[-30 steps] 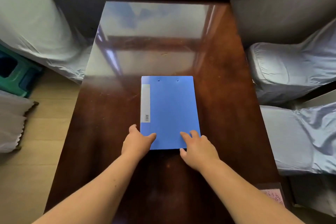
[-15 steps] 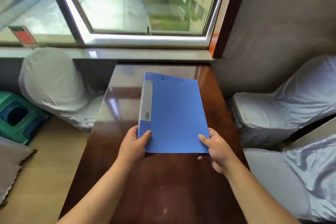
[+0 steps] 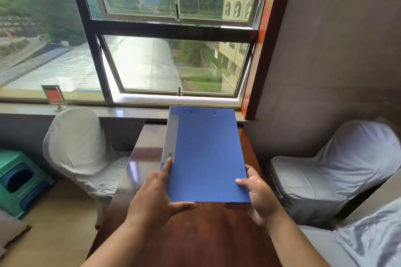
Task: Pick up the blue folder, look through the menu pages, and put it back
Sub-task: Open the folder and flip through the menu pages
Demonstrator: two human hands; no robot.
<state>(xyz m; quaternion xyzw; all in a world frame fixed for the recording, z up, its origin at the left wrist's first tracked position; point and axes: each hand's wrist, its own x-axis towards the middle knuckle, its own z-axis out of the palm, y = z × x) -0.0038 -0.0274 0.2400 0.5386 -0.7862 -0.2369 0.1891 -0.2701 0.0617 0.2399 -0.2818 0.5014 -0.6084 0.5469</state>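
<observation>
- Far left: green stool (image 3: 15, 182) on the floor, well clear of the work.
- Small red sign (image 3: 53, 95) on the sill, w/ a white-covered chair (image 3: 76, 143) below it, beside the table's left edge.
- Table (image 3: 195, 234): dark glossy wood, runs from the sill toward the viewer; bare where visible.
- Left hand (image 3: 152, 199): clamped on the folder's lower-left corner, thumb across the bottom edge, index finger lying up along the spine side near the label strip.
- Folder (image 3: 206, 154): blue, closed, held up off the table and tilted toward the viewer, top edge reaching the sill line; two small rivets near the top (no pages showing yet).
- Right hand (image 3: 258, 197): gripping the lower-right edge, thumb on the front cover, fingers wrapped behind.
- Right side: two more covered chairs (image 3: 334, 171), near the table, not in the way.
- Step, as I read it: pick-up is done; opening is not yet begun.
- Next move prob. calls for the right hand to free the cover's open edge and swing it left, while the left hand supports spine + back so pages don't flop. Grip is low on the folder, so it may sag at the top unless support shifts up.
</observation>
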